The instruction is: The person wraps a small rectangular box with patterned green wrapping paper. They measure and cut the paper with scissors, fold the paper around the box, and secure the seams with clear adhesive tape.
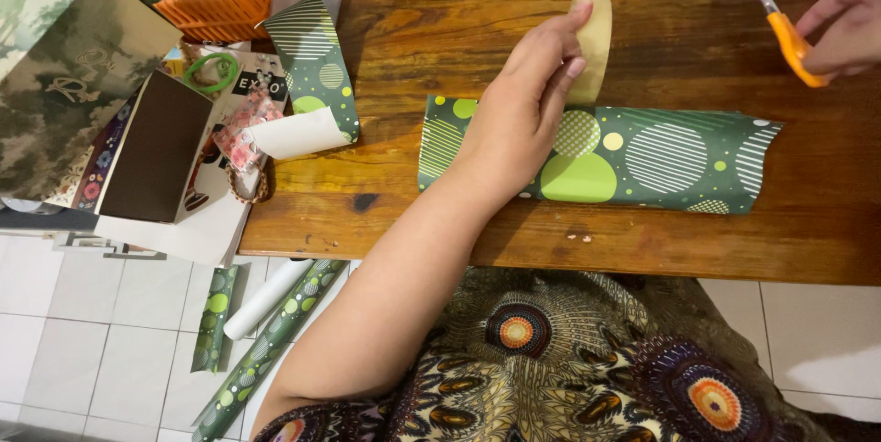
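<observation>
While left hand [523, 102] pinches a tape strip [592, 47] over the parcel [642, 162] near table [413, 20] centre, right hand [849, 24] grips scissors [791, 43]; tape looks light, sticky — hold by ends.

Glossy patterned paper parcel [642, 157] on a varnished wood table [440, 20].

Flat green dotted wrapped parcel [642, 162] on wooden table, yellowish tape strip [592, 47] upright above, orange-handled scissors [780, 24] alongside.

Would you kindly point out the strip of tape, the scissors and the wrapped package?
strip of tape [595, 47], head view, middle of the beige strip.
scissors [795, 45], head view, orange handle.
wrapped package [665, 159], head view, green dotted paper on top.
</observation>
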